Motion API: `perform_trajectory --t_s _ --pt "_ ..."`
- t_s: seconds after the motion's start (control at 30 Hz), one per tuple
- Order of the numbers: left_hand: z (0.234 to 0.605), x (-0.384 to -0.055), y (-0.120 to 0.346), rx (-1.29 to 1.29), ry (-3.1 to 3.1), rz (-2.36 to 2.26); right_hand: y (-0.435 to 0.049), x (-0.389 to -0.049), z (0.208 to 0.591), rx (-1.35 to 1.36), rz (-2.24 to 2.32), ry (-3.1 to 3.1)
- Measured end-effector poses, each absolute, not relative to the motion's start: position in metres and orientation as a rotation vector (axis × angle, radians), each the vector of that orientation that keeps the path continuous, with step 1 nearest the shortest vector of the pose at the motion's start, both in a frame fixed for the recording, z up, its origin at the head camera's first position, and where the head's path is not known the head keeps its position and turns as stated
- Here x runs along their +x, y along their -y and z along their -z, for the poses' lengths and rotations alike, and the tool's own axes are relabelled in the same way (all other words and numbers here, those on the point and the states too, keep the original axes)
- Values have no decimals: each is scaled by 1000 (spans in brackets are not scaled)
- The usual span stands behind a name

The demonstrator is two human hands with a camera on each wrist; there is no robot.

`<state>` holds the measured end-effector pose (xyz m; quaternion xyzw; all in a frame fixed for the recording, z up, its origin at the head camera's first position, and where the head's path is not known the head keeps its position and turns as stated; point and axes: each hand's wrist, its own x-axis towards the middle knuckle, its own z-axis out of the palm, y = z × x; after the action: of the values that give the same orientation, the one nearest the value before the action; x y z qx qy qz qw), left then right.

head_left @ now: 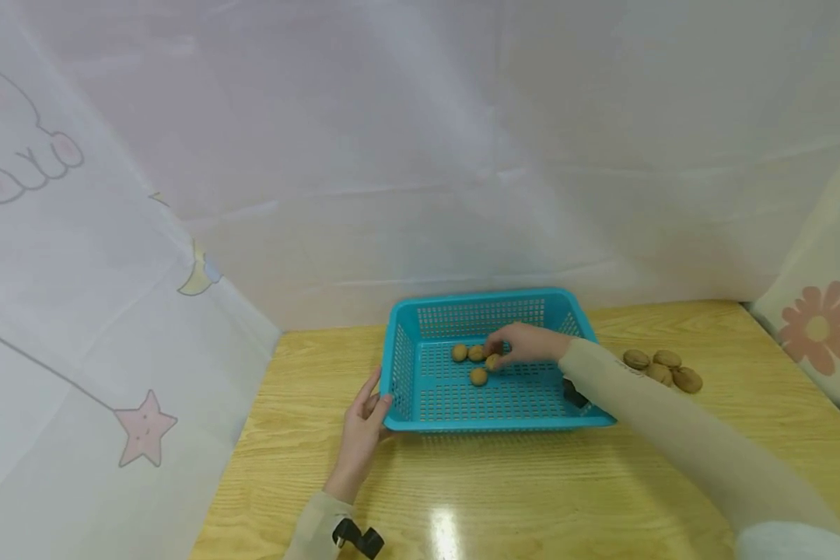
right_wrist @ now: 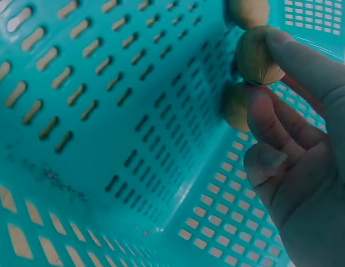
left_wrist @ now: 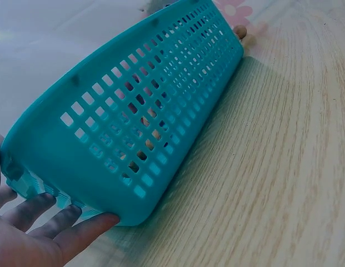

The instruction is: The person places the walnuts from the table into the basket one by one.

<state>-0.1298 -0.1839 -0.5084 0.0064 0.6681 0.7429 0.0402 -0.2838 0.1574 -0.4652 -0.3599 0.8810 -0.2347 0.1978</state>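
A blue-green plastic basket point(head_left: 490, 426) with slotted walls sits on the wooden table. My left hand point(head_left: 360, 435) grips its left rim near the front corner, thumb on the rim and fingers along the outer wall point(left_wrist: 78, 150). Inside the basket, my right hand point(head_left: 528, 343) pinches a walnut point(right_wrist: 255, 58) between thumb and fingers. Close by lie further walnuts: one point(head_left: 459, 353) at the left, one point(head_left: 476, 353) beside it, and one point(head_left: 479, 377) nearer the front. In the right wrist view, a walnut point(right_wrist: 236, 108) shows partly behind the held one.
Several walnuts point(head_left: 659, 374) lie in a cluster on the table point(head_left: 532, 482) to the right of the basket, beside the right forearm. A pale cloth point(head_left: 462, 194) hangs behind the table. Printed cloths stand at the left and right sides.
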Motion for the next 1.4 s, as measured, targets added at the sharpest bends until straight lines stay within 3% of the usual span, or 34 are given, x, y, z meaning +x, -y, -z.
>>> perform_trajectory --t_s 0.77,1.4 --pt "507 -129 182 20 -2049 -2282 -158 -285 462 -1014 446 -2621" --pt "508 -129 184 3 -2047 -2279 -200 -274 395 -1016 753 -2672"
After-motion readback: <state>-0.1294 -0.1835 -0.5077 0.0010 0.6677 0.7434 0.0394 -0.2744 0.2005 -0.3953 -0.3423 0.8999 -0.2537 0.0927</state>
